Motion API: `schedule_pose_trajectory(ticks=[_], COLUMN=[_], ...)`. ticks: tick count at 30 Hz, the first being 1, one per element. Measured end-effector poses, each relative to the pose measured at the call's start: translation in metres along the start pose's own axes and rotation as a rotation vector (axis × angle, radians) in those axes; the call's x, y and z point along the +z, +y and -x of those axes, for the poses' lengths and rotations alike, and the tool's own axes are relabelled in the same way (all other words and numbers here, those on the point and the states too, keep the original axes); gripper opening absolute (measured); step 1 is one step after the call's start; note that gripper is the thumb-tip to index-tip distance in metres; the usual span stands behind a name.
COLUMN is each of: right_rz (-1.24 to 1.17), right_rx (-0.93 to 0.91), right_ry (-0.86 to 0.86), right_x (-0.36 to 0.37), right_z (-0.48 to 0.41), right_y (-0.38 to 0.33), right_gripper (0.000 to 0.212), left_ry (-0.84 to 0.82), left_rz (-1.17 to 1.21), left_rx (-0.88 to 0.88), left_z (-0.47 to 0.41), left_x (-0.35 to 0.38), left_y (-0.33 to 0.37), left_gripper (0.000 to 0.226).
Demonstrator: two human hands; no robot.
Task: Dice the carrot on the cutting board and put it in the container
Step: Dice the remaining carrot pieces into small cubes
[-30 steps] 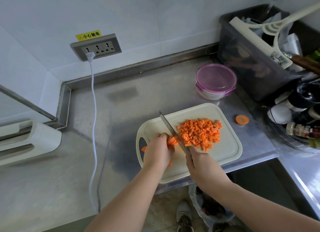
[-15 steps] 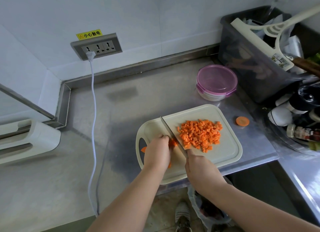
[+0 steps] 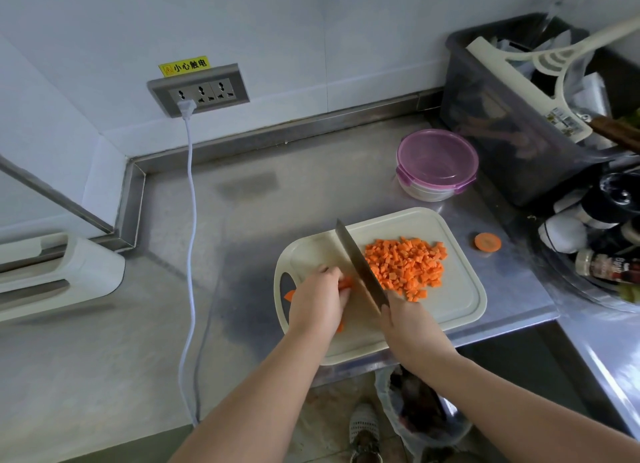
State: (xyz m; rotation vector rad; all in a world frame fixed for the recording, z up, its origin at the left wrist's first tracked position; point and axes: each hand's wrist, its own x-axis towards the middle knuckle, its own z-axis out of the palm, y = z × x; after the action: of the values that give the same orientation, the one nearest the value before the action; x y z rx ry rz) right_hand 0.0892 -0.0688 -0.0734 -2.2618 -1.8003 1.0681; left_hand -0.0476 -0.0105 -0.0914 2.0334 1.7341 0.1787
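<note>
Cream cutting board (image 3: 457, 303) on steel desk (image 3: 242, 227). Left hand (image 3: 317, 301), fingers curled, pins carrot strips (image 3: 346, 284) at board's left side. Right hand (image 3: 412, 327) wrapped round knife (image 3: 360, 265) handle, blade just beside strips. Diced carrot heap (image 3: 405, 267) right of blade. Pink-lidded container (image 3: 437, 163) behind board.

White walls (image 3: 277, 30) meet a steel worktop (image 3: 104, 358); a triple wall socket (image 3: 200, 90) sits at eleven o'clock, beige floor (image 3: 322, 403) at six.
</note>
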Motion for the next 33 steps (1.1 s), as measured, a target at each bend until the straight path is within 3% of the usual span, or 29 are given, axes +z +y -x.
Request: schedule_pose_trajectory(ticks=[8,16,30,33], right_rz=[0.023,0.131,0.142,0.089], right_rx=[-0.085,-0.054,0.010,0.019], right_ry=[0.018,-0.029,-0.100,-0.092], right_x=[-0.005,0.001,0.007,0.006], right_z=[0.017,0.015,0.008,0.005], right_y=[-0.005,-0.011,-0.014,-0.011], right_gripper=[0.020,0.033,0.041,0.034], left_ry=[-0.042,-0.048,-0.031,-0.021], left_rz=[0.103,0.109,0.035,0.028], left_rx=[-0.098,-0.131,-0.083,-0.075], left_z=[0.004,0.003,0.002,0.002], left_x=[-0.002,0.000,0.001,0.001], left_y=[0.000,-0.004,-0.005,-0.005], left_gripper=[0.019,0.009,0.008,0.007])
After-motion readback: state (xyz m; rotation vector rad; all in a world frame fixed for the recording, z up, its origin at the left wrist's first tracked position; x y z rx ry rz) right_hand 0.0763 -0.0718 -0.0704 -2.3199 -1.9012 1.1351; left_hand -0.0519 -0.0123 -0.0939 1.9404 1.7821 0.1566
